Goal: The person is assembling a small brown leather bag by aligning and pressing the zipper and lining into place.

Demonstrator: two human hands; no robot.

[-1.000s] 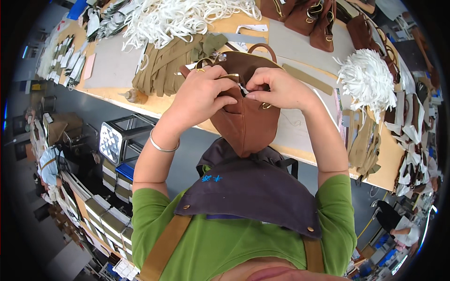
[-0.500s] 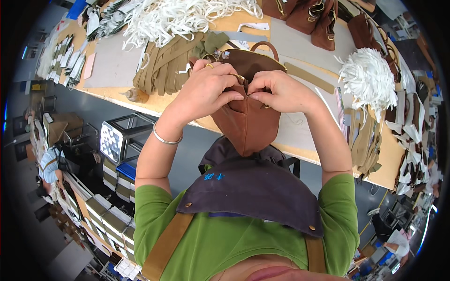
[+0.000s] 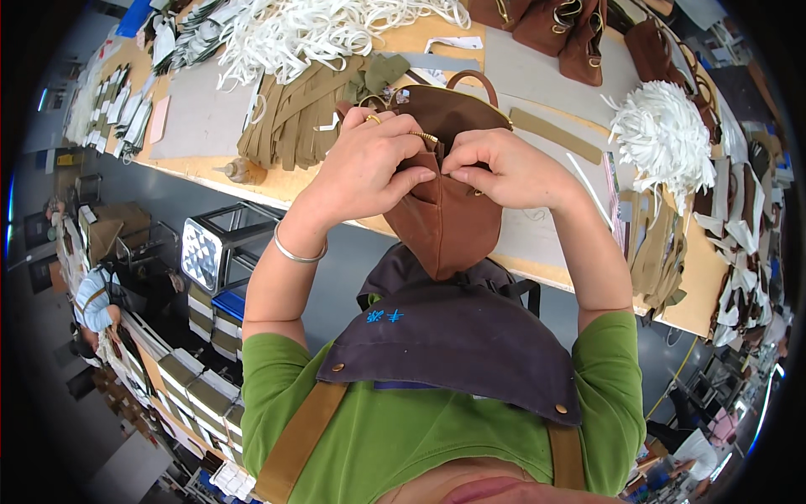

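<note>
A brown leather handbag (image 3: 451, 220) stands between my arms at the table's near edge, its end facing me and its top open. My left hand (image 3: 375, 161) pinches the bag's upper edge on the left, next to a strip of brass zipper (image 3: 426, 136). Close beside it, my right hand (image 3: 497, 165) pinches the edge on the right, thumb and forefinger pressed together. A narrow gap separates the two sets of fingertips at the top of the end seam. One rounded handle (image 3: 473, 80) rises at the far side of the opening.
Olive-brown strips (image 3: 290, 122) and a heap of white straps (image 3: 302, 34) lie beyond my left hand. A white bundle of strips (image 3: 663, 139) sits at right. More brown bags (image 3: 579, 50) stand at the far right. A stool (image 3: 210, 252) is left below the table (image 3: 336, 220).
Both hands keep their pinch on the bag's edge with barely any shift. The fingertips and the bag's top edge between them have moved very slightly.
</note>
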